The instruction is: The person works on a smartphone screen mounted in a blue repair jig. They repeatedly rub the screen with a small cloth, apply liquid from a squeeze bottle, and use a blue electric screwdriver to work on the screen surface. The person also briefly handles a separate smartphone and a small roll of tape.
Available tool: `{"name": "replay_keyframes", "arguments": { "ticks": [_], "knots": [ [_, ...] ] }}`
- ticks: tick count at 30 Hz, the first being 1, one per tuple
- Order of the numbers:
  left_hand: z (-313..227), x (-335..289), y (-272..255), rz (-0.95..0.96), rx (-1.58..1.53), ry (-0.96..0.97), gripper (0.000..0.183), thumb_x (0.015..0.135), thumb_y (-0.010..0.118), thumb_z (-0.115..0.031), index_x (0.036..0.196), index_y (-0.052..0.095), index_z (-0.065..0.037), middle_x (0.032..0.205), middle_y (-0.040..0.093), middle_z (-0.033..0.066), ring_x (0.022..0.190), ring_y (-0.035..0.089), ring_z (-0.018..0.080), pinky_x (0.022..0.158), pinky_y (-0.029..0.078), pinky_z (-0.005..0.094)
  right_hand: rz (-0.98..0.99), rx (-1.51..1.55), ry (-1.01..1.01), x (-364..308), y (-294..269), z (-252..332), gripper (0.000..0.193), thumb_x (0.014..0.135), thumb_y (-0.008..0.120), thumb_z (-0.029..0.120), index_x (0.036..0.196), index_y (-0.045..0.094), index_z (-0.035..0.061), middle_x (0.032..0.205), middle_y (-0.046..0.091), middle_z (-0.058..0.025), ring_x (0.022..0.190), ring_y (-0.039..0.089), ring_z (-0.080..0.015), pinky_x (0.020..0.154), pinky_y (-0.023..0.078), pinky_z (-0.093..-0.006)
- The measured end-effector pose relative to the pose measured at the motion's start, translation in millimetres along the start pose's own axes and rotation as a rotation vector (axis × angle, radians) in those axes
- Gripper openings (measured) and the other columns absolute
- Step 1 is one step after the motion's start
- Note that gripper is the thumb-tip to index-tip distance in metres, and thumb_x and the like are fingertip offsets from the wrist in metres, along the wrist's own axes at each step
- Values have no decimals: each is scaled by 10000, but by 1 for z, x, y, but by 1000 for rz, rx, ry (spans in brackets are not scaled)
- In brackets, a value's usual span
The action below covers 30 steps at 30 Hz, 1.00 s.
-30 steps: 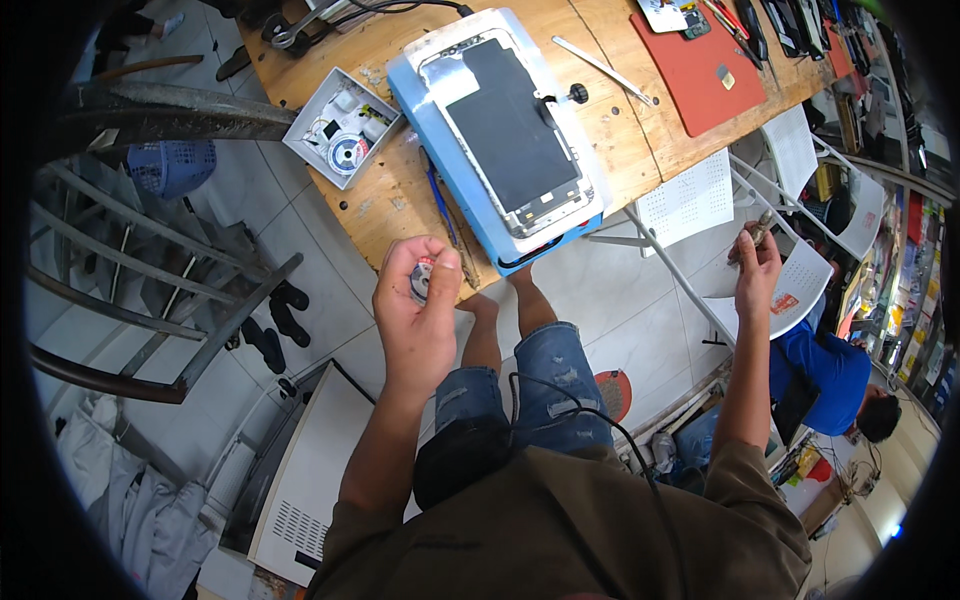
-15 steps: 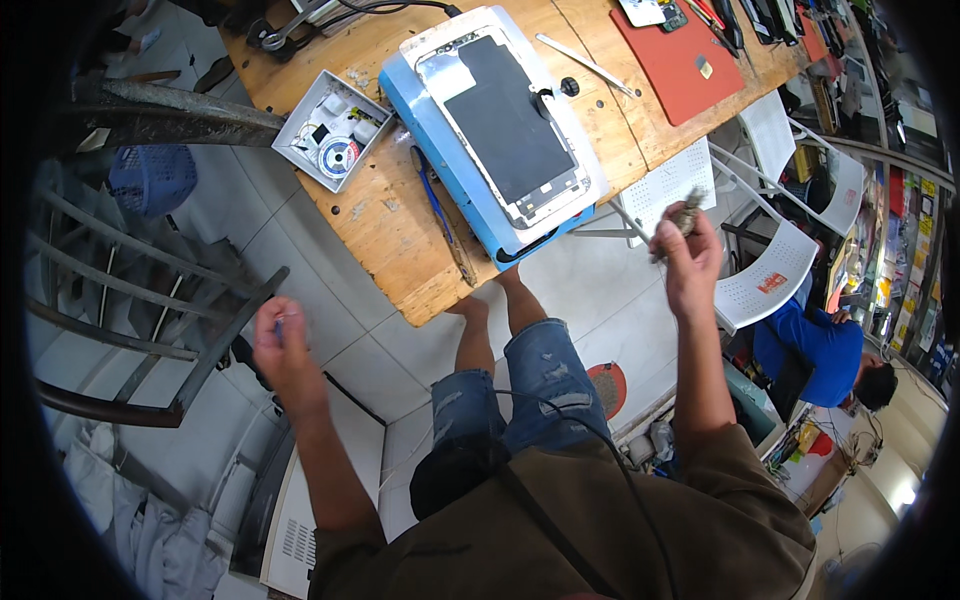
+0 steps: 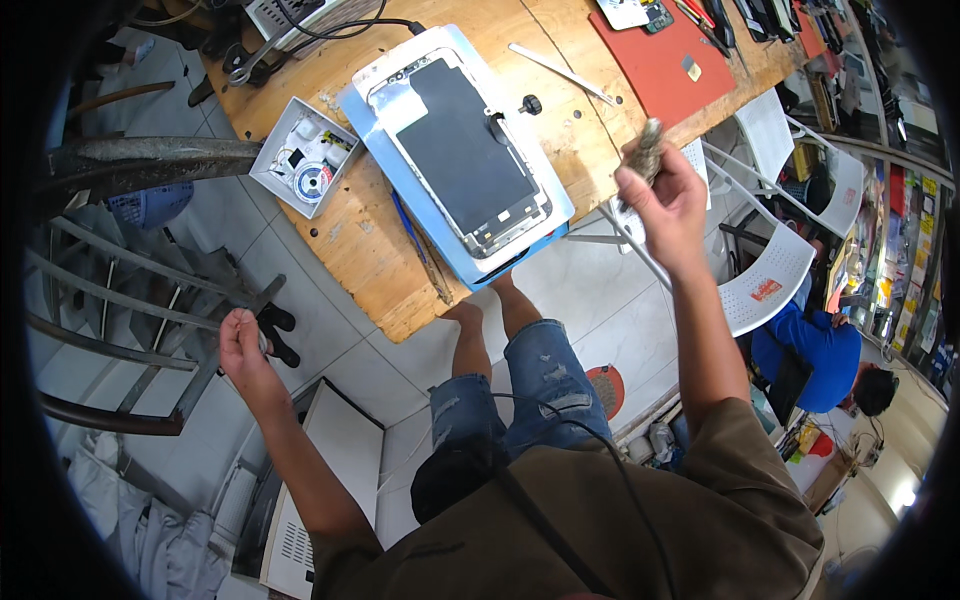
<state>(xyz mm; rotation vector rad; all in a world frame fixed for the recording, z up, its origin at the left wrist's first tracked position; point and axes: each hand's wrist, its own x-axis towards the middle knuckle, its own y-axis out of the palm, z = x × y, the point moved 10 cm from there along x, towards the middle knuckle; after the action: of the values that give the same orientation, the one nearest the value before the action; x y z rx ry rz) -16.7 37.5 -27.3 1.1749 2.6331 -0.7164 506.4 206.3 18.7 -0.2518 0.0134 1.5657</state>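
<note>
My right hand is closed round a frayed, grey-brown bundle, raised beside the near right edge of the wooden table. Off to the left, away from the table, my left hand has its fingers pressed together; whatever they pinch, if anything, is too small to make out. Between the hands, a blue and white flat-topped device sits on the table. A dark screen panel with a pale frame lies on top of it. Blue-handled tweezers rest along the device's left side.
A white box with a spool and small parts stands at the table's left edge. A white stick and an orange-red mat lie farther right. White chairs stand right; a metal railing is left. Someone in blue sits beyond.
My right hand has moved up and left with the bundle, closer to the table. My left hand has moved left and down. The table has shifted slightly left in view.
</note>
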Motion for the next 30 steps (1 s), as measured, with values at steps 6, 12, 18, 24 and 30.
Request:
{"name": "replay_keyframes", "arguments": {
  "ticks": [6,12,18,24,30],
  "knots": [
    [-43,-35,87,272,-57,25,118,998,626,-170,1031,619,-57,793,489,-68,695,405,21,623,334,198,-88,-201,-75,74,-77,-6,311,941,726,156,1186,621,-6,940,642,-11,822,593,-89,714,483,-247],
    [-85,-86,179,506,-82,44,82,980,647,-102,1018,612,-38,864,529,-50,751,445,11,669,386,193,-163,-240,-126,156,-145,-21,217,962,712,165,1118,656,25,882,645,23,746,563,-42,637,461,-223],
    [-90,-41,145,350,-35,141,61,971,667,-109,998,637,-65,881,553,-49,752,465,10,641,383,184,-27,-241,-142,159,-75,-9,260,949,720,135,1166,652,8,890,655,17,732,573,-51,630,470,-216],
    [-32,62,-13,-142,95,1,198,963,678,-310,1096,675,-163,1001,619,-83,891,515,38,721,401,268,487,-122,-133,80,70,32,371,893,767,122,1197,617,-32,1000,641,-40,921,618,-112,848,522,-286],
    [-58,17,70,77,33,33,173,971,673,-251,1089,665,-125,908,586,-69,793,503,34,680,380,220,230,-187,-87,179,16,0,428,909,770,200,1231,615,-36,1004,688,-52,863,641,-125,765,520,-256]
  ]
}}
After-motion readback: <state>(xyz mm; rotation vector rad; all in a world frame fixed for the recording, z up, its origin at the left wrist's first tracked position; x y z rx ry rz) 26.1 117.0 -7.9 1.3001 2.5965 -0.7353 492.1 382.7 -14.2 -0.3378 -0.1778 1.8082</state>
